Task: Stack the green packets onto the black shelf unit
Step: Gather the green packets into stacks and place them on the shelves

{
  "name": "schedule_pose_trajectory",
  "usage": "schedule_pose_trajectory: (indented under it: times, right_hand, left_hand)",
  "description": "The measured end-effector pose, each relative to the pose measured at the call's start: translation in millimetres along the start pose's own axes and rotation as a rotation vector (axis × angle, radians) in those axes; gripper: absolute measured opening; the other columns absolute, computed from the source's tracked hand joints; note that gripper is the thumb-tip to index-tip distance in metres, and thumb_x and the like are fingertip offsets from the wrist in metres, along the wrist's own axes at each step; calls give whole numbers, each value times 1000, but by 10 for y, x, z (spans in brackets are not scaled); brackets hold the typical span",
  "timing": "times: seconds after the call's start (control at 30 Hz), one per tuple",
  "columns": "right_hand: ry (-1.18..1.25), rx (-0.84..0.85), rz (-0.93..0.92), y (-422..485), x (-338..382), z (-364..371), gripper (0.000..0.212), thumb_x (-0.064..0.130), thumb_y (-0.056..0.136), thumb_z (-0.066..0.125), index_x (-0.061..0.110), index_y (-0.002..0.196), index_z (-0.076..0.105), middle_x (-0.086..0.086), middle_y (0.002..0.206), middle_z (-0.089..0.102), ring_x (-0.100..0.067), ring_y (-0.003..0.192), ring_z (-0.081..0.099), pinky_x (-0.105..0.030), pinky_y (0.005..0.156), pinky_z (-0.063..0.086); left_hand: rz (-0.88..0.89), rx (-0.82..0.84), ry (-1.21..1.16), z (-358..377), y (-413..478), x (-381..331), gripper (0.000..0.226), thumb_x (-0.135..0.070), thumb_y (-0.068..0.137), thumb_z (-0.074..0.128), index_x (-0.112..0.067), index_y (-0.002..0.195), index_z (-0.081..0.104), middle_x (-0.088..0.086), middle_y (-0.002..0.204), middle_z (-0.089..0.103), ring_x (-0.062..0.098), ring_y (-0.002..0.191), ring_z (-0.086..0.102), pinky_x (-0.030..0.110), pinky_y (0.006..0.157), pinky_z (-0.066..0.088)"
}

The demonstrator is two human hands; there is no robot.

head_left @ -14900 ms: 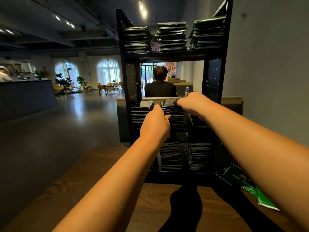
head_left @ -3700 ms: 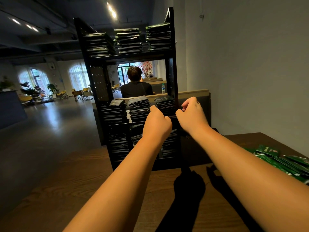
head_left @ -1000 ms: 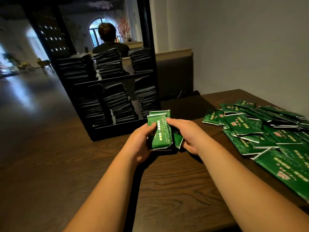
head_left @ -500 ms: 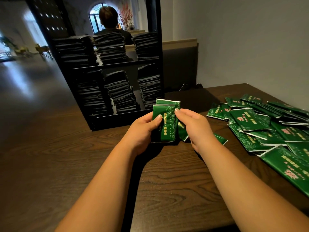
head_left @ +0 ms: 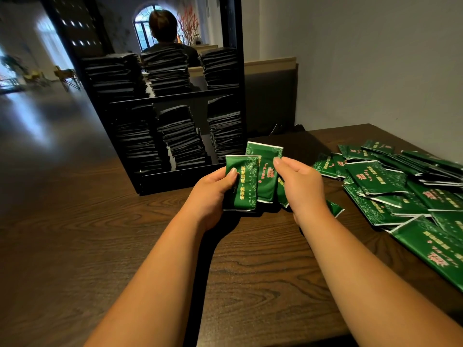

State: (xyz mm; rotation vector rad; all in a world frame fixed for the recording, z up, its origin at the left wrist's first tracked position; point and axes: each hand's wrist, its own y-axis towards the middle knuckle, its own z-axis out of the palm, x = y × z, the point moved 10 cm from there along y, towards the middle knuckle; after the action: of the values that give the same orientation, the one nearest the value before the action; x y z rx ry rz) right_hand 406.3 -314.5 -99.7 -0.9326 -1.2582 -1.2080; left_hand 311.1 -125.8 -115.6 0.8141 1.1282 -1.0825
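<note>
My left hand (head_left: pixel 213 189) grips a green packet (head_left: pixel 244 184) upright by its left edge, just above the wooden table (head_left: pixel 75 234). Behind it, my right hand (head_left: pixel 300 184) holds a few more green packets (head_left: pixel 266 171), fanned out. Both hands hover in front of the black shelf unit (head_left: pixel 162 176), whose two visible tiers carry dark stacks of packets (head_left: pixel 180 136). A loose pile of green packets (head_left: pixel 400 189) lies on the table to the right of my right hand.
A person sits with their back to me beyond the shelf (head_left: pixel 165 28). A grey wall (head_left: pixel 363 58) runs along the right. The table's left edge drops to an open dark floor (head_left: pixel 37 116).
The packets in my hands have spread apart: the front one stays in my left hand, the others shift right in my right hand. My view has moved slightly nearer the shelf.
</note>
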Motion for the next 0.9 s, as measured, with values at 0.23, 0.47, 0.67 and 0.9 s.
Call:
schedule_pose_trajectory:
  times: [0.23, 0.47, 0.67, 0.9]
  right_hand:
    - [-9, -163, -25, 57, 16, -242, 34, 36, 102, 72, 23, 133, 75, 19, 114, 73, 0, 106, 65, -28, 93, 51]
    - [34, 143, 40, -124, 53, 217, 19, 30, 103, 73, 24, 118, 81, 2, 107, 83, -17, 101, 79, -40, 88, 64]
    - [112, 169, 103, -80, -21, 254, 21, 31, 109, 62, 27, 120, 80, 2, 115, 82, -19, 113, 76, -53, 105, 58]
    - [49, 268, 127, -118, -64, 383, 28, 16, 110, 54, 20, 129, 74, -2, 119, 81, -22, 116, 75, -53, 107, 57]
  left_hand:
    - [72, -125, -148, -237, 34, -121, 35, -25, 110, 62, -5, 138, 69, 20, 129, 74, 41, 122, 70, 59, 106, 57]
    - [90, -133, 30, -25, 13, -22, 33, -18, 102, 74, 3, 127, 66, 17, 113, 77, 34, 103, 75, 51, 92, 64]
    - [91, -210, 53, -147, 34, -3, 33, -18, 103, 75, 0, 128, 65, 25, 118, 77, 42, 108, 77, 63, 97, 62]
    - [51, -102, 19, -33, 64, 59, 33, -25, 112, 61, -1, 133, 68, 24, 125, 76, 43, 119, 73, 58, 102, 60]
